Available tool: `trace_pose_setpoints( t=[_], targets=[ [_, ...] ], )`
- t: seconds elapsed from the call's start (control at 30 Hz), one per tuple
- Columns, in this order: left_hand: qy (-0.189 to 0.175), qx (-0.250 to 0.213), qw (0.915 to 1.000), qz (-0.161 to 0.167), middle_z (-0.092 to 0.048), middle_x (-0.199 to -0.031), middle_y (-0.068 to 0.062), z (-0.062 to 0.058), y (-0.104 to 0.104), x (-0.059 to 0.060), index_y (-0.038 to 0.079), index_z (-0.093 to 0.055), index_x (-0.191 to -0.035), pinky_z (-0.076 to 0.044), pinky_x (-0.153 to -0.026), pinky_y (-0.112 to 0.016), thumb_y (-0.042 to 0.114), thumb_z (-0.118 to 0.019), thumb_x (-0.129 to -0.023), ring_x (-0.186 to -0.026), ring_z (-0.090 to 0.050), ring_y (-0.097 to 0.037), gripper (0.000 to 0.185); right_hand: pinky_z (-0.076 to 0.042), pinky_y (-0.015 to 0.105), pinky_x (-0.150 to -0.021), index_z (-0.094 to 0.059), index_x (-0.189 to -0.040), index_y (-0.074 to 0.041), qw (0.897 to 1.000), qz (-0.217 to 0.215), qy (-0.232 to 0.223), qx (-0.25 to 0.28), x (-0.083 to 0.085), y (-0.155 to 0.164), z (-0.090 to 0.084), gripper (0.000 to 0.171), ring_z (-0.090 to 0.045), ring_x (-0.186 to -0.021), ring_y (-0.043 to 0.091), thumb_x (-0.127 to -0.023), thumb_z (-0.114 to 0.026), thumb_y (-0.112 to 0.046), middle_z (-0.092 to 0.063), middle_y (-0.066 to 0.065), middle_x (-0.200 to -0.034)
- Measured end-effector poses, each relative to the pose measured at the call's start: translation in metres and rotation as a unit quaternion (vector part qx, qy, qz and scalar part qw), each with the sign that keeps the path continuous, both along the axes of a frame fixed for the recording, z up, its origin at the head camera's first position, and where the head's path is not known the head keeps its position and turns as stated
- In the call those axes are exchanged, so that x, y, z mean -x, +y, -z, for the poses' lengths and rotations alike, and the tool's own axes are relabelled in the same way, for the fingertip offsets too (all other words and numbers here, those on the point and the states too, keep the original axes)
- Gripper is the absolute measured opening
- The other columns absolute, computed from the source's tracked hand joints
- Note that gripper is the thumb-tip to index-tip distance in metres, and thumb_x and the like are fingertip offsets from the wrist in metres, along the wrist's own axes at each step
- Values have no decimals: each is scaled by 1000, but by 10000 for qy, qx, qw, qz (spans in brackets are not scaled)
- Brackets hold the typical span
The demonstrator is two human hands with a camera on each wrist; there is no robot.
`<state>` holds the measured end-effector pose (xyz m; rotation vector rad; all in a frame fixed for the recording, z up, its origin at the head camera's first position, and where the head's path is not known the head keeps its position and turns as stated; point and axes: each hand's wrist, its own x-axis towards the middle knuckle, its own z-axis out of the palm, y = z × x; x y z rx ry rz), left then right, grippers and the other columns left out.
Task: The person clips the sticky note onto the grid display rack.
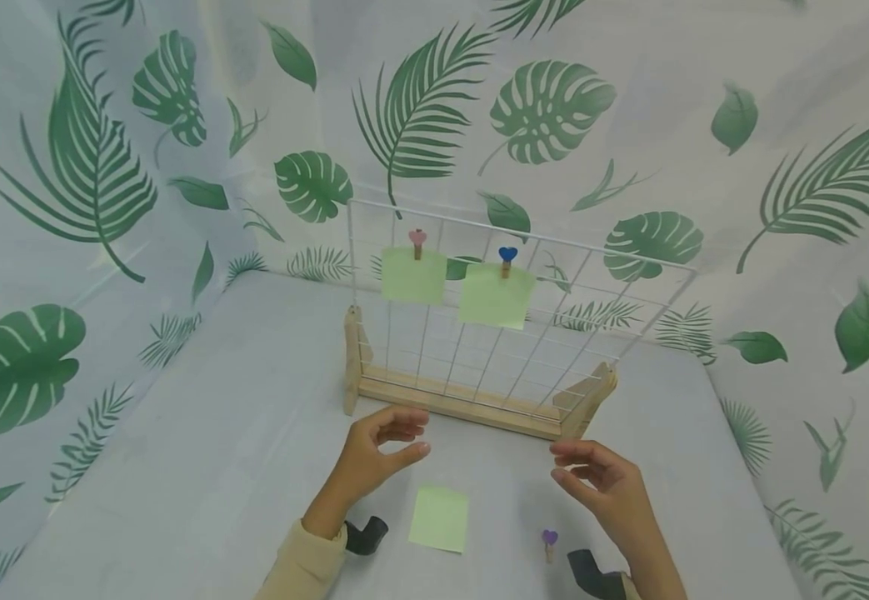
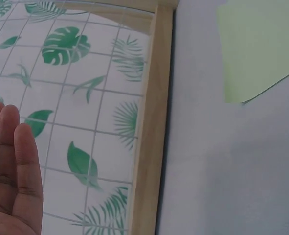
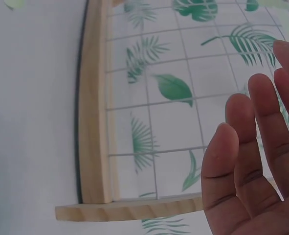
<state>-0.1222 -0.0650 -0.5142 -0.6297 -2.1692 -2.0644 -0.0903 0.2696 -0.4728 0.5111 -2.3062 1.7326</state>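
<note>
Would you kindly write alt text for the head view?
Two empty hands, left hand and right hand, hover before a white wire grid on a wooden base holding two clipped green notes; a loose green sticky note lies between them.

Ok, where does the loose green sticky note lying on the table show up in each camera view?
Head: the loose green sticky note lies low in the middle, between the two wrists.
Left wrist: it fills the top right corner, right of the rack's wooden base bar.
Right wrist: not clearly in it; only a pale green sliver at the top left edge.
Shared landmark: the wooden base bar.
</note>
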Motion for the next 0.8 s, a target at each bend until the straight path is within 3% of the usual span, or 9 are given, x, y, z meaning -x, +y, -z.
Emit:
trace_pose_setpoints(
  t=[0.27,0.5,0.8],
  targets=[
    [-142,-119,9998,0,-74,-122,-19,8,4,-5,-6,-71,-125,-61,-96,-34,2,-80,-95,-110,-72,-37,32,-58,17,-83,-70,-109,14,9998,19,-174,65,-3,-1,10,25,-69,-96,6,-86,-73,23,-77,-9,-111],
    [-325,-114,9994,-47,-74,-123,-20,11,5,-8,-7,-70,-125,-60,-97,-31,4,-80,-95,-111,-72,-31,33,-58,18,-80,-72,-108,11,9993,261,-185,-189,-7,-2,16,24,-69,-93,5,-86,-74,21,-76,-12,-108],
    [-795,-39,9967,-143,-70,-125,-31,23,5,-14,-5,-71,-126,-59,-98,-27,5,-81,-96,-114,-70,-35,33,-58,19,-77,-72,-105,11,9979,464,-462,-7,-10,-2,26,22,-70,-91,5,-86,-74,22,-77,-10,-104]
  ],
)
